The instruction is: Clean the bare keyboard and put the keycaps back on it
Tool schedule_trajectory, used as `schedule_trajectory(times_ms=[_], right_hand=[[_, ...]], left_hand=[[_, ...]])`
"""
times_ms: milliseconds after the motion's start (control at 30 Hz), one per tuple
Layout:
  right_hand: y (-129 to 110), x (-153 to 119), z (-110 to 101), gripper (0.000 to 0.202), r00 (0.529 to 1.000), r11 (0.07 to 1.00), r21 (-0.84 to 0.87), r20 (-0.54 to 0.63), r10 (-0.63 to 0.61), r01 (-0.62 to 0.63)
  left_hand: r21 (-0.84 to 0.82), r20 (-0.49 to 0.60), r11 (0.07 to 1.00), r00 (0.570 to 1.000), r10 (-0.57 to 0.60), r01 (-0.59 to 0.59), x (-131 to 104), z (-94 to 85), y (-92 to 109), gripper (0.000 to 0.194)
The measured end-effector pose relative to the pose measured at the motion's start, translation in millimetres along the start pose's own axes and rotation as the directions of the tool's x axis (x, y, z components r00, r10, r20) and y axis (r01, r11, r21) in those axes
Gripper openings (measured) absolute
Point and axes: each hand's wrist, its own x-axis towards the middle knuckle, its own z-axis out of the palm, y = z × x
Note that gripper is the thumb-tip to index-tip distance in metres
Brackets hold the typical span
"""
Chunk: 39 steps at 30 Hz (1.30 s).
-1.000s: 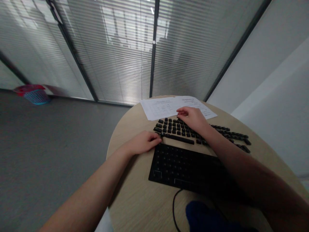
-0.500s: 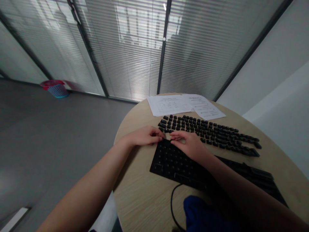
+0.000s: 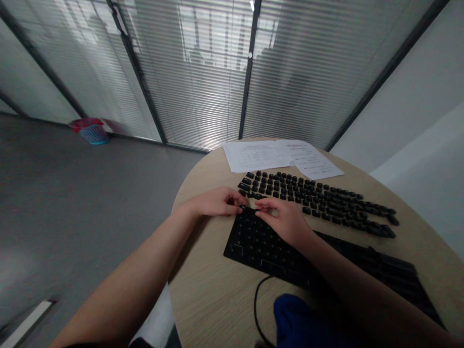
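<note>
A black keyboard base (image 3: 250, 239), stripped of keycaps over its visible left part, lies on the round wooden table. My left hand (image 3: 221, 200) is at its far left corner, thumb and forefinger closed about a small black keycap (image 3: 243, 207). My right hand (image 3: 284, 217) reaches over the base, with thumb and fingertips drawn together at its far edge; a small dark piece may be between them, but I cannot make it out. Just beyond both hands, loose black keycaps (image 3: 308, 188) lie in rows laid out like a keyboard. My right forearm hides much of the base.
Printed paper sheets (image 3: 261, 153) lie at the table's far edge. A black cable (image 3: 255, 304) curves near the front, beside blue cloth (image 3: 295, 314). A blue and red basket (image 3: 93, 133) stands on the floor by the blinds-covered glass partition.
The view has shifted slightly. My left fingertips have eased back a little, and a keycap now shows at the base's corner. My right hand stays almost in place.
</note>
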Motion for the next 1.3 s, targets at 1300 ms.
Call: schedule_trajectory(times_ms=[1300], right_hand=[[76, 95, -98, 0.02, 0.979, 0.817, -0.54, -0.084, 0.186, -0.202]], left_hand=[[-0.008, -0.065, 0.998, 0.996, -0.057, 0.056, 4, 2.0, 0, 0.031]])
